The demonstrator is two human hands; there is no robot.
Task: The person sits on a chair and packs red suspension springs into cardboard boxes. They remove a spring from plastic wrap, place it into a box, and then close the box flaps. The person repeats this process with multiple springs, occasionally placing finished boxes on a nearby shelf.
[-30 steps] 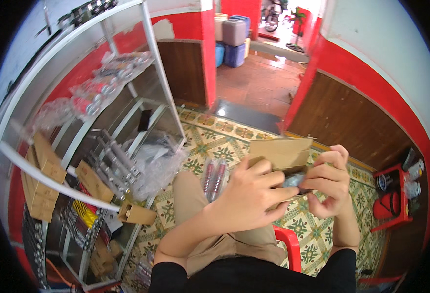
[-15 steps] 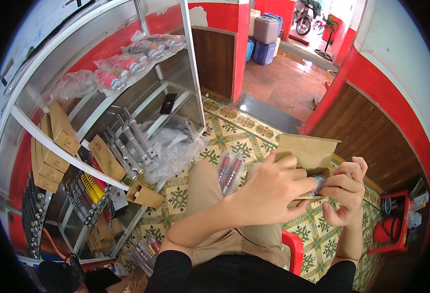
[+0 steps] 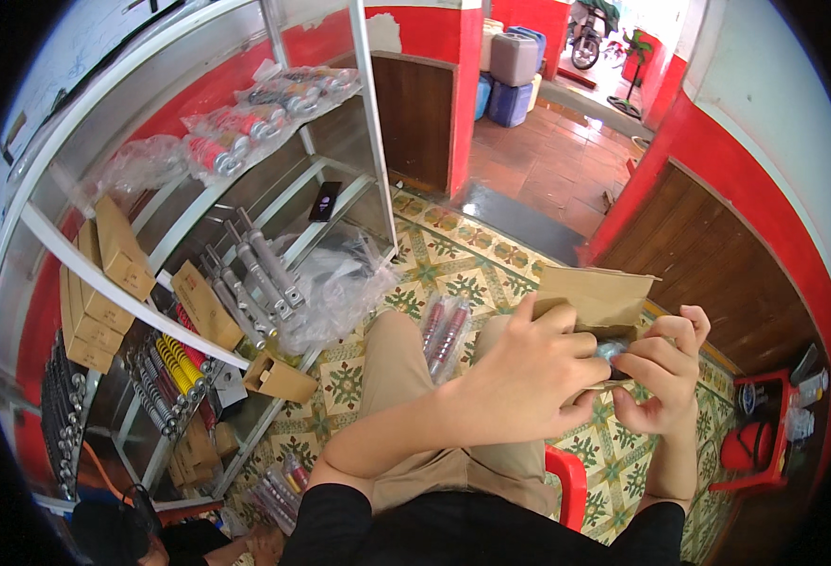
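My left hand (image 3: 538, 373) is closed round the near side of an open cardboard box (image 3: 590, 292), whose flap stands up behind my fingers. In the box's mouth shows a clear-plastic-wrapped part (image 3: 610, 351), mostly hidden by the box and my hands. The curled fingers of my right hand (image 3: 659, 377) press on that part at the box's right end. On the floor beyond my knees lie red-spring shock absorbers (image 3: 446, 330) in clear plastic.
A metal shelf rack (image 3: 378, 141) on the left holds bagged shock absorbers (image 3: 232, 132), cardboard boxes (image 3: 90, 325), fork tubes (image 3: 260, 269) and a phone (image 3: 325, 201). A red stool (image 3: 764, 434) stands right. Another person (image 3: 118, 533) is at lower left.
My right hand has shifted slightly left and down at the box's mouth, and more of the plastic wrapping shows between my hands. The box stays in nearly the same place.
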